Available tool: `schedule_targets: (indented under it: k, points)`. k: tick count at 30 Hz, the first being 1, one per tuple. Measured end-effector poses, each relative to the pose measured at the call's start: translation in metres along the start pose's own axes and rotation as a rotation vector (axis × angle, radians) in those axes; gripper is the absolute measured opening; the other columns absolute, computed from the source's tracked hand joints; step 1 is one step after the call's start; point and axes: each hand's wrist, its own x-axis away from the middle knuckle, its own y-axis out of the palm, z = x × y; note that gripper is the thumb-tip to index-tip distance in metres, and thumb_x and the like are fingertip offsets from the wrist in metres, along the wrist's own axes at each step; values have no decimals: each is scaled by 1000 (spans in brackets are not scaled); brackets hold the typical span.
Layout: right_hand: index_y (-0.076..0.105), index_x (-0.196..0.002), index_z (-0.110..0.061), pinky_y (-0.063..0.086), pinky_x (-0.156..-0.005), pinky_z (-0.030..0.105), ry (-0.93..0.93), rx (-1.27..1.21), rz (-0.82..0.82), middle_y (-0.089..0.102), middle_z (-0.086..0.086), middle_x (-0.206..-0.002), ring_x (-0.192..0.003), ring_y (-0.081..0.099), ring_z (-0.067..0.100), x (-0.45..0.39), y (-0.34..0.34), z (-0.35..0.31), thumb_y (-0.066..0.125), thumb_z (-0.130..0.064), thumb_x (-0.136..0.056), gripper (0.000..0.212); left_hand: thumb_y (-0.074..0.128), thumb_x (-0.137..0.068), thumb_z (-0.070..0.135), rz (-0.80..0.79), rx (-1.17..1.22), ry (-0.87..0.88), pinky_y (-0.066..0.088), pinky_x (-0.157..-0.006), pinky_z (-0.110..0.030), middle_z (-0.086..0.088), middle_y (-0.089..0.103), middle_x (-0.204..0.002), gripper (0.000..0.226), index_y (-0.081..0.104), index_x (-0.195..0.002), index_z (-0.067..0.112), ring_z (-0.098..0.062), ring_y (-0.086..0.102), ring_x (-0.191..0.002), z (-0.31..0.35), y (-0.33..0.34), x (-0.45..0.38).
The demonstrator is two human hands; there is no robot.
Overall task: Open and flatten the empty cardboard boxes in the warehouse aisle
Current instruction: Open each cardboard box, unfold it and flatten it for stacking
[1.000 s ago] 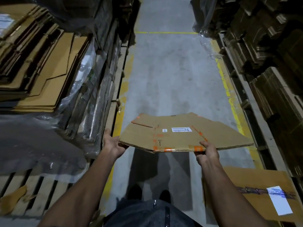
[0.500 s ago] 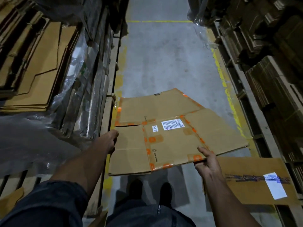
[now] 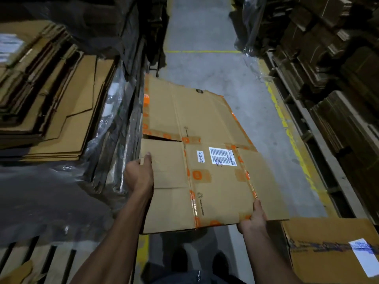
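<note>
A flattened brown cardboard box (image 3: 205, 140) with orange tape and a white barcode label fills the middle of the head view, tilted with its top face towards me and held above the aisle floor. My left hand (image 3: 140, 176) grips its left edge, thumb on top and fingers underneath. My right hand (image 3: 253, 219) grips the near right edge, thumb lying on the top face. The box's flaps are spread out flat, one far flap partly torn along a taped seam.
Stacks of flattened cardboard (image 3: 51, 103) lie on a plastic-wrapped pallet at the left. Dark cardboard stacks (image 3: 338, 89) line the right side behind a yellow floor line (image 3: 287, 124). Another taped box (image 3: 332, 249) sits at the lower right. Grey aisle floor (image 3: 205, 64) stretches ahead.
The flattened box has tipped up from nearly edge-on to face me and unfolded wider. My left hand shifted from its near corner to a grip on the left edge.
</note>
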Motion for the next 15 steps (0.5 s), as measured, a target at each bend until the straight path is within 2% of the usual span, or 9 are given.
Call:
schedule_targets:
  k: [1, 2, 3, 5, 6, 8, 10, 13, 15]
  points:
    - [57, -125, -20, 53, -83, 32, -18, -36, 116, 63, 10, -126, -91, 61, 21, 6, 9, 8, 68, -41, -92, 41, 63, -92, 45, 20, 22, 20, 38, -65, -34, -16, 61, -74, 48, 62, -71, 2, -33, 58, -75, 7, -7, 1]
    - [55, -120, -21, 49, -75, 22, -38, -79, 162, 61, 13, -125, -82, 57, 16, 9, 19, 9, 55, -35, -101, 23, 63, -92, 46, 47, 34, 55, 38, -64, -33, -13, 61, -72, 48, 62, -70, 4, -32, 57, -73, 14, -16, -2]
    - [52, -112, -22, 44, -65, 15, -45, -28, 126, 60, 16, -122, -73, 53, 11, 13, 30, 13, 45, -29, -106, 12, 62, -92, 47, 71, 48, 87, 38, -63, -32, -13, 62, -72, 47, 63, -70, 6, -31, 58, -72, 19, -24, -3]
    - [52, -93, -20, 47, -65, 21, -53, 21, 78, 61, 15, -114, -70, 55, 11, 16, 51, 23, 45, -36, -105, 21, 61, -91, 50, 114, 91, 149, 43, -63, -34, -12, 66, -73, 47, 68, -74, 6, -31, 61, -72, 26, -39, -11]
    - [52, -87, -19, 51, -69, 30, -109, 205, 99, 63, 12, -108, -72, 58, 16, 21, 59, 30, 53, -43, -100, 27, 61, -90, 52, 134, 112, 170, 48, -64, -37, -12, 68, -73, 49, 70, -76, 6, -32, 63, -72, 29, -46, -14]
    - [53, -90, -15, 52, -71, 38, -71, 323, 186, 65, 9, -92, -73, 61, 25, 33, 86, 32, 66, -49, -90, 36, 59, -89, 55, 175, 168, 202, 53, -67, -41, -12, 70, -75, 50, 72, -80, 7, -32, 64, -72, 35, -61, -19]
    - [53, -99, -16, 52, -67, 40, -72, 322, 138, 62, 7, -82, -71, 61, 26, 36, 117, 36, 68, -48, -89, 37, 58, -90, 54, 225, 213, 217, 52, -67, -40, -8, 68, -74, 48, 72, -80, 9, -29, 62, -71, 43, -71, -25]
    - [52, -103, -18, 55, -69, 44, -62, 342, 63, 63, 7, -86, -75, 62, 28, 39, 156, 40, 69, -47, -88, 37, 60, -93, 48, 312, 255, 210, 42, -61, -35, -2, 58, -63, 46, 59, -62, 13, -26, 54, -65, 57, -80, -37]
    - [55, -95, -18, 56, -67, 44, -54, 368, -5, 66, 8, -87, -77, 64, 28, 33, 183, 40, 70, -48, -86, 35, 61, -91, 49, 399, 287, 184, 41, -61, -39, -3, 53, -59, 51, 54, -58, 10, -28, 51, -63, 65, -82, -47]
